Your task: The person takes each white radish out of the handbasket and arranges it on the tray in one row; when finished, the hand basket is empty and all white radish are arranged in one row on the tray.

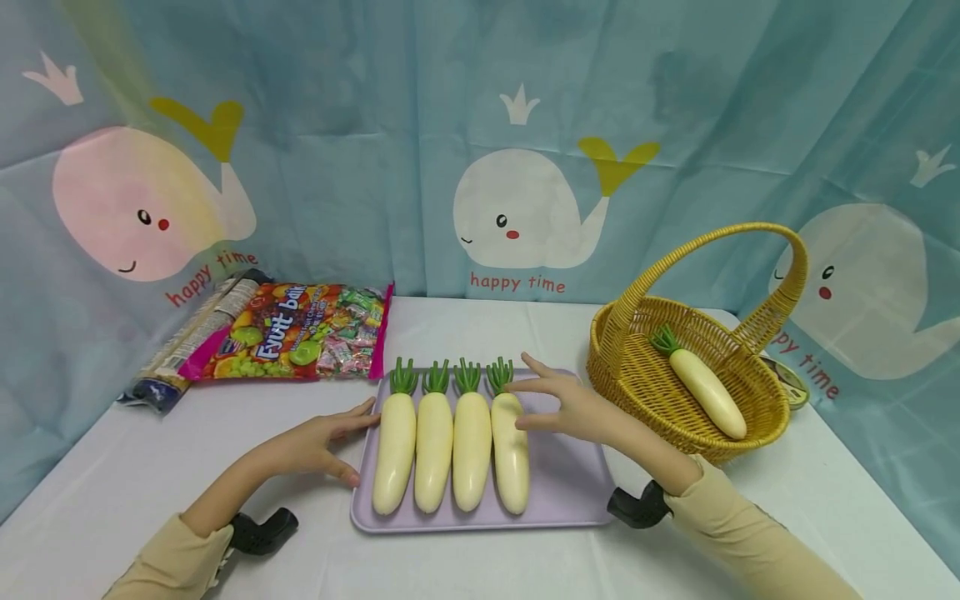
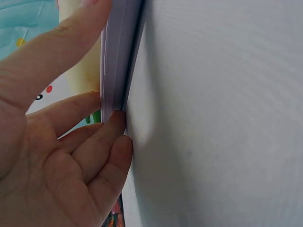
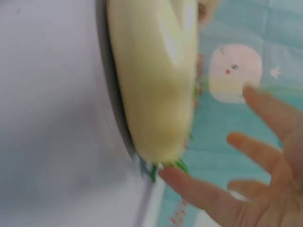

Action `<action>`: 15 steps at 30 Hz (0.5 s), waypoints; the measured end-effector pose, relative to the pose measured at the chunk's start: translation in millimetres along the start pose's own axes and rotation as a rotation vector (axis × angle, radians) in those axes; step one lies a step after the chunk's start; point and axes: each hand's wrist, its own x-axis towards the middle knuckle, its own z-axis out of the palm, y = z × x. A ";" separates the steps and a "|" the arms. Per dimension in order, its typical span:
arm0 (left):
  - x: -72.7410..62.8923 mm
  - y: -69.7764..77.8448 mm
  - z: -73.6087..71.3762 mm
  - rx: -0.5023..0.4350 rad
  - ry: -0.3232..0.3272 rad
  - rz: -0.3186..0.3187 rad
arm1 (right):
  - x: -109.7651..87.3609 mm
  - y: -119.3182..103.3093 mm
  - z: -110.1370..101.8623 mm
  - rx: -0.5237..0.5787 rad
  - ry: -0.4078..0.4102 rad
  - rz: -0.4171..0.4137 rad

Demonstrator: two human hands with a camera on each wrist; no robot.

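Several white radishes with green tops, the rightmost radish (image 1: 512, 454) among them, lie side by side on a lilac tray (image 1: 570, 492). At the tray's left edge is my left hand (image 1: 322, 446); in the left wrist view its fingertips touch the tray's rim (image 2: 113, 61), with the thumb apart from the fingers. My right hand (image 1: 566, 406) hovers over the rightmost radish, fingers spread and nothing gripped. In the right wrist view one fingertip is close to that radish's leafy end (image 3: 161, 161); whether it touches cannot be told.
A yellow wicker basket (image 1: 611, 367) with a tall handle stands at the right, holding one white radish (image 1: 708, 392). Behind it is a partly hidden round item (image 1: 791, 385). At the back left lie a candy bag (image 1: 300, 333) and a long wrapped package (image 1: 195, 329) before a curtain.
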 end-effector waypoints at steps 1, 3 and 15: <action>0.0 -0.1 -0.4 0.000 0.002 0.001 | -3.7 0.1 -5.8 -0.004 -0.005 -0.023; -0.2 -0.4 -1.0 -0.004 0.005 -0.005 | -11.7 -0.5 -18.0 -0.005 -0.015 -0.055; 0.0 -2.2 1.5 -0.029 0.002 -0.002 | -60.1 12.0 -71.5 -0.044 -0.047 -0.165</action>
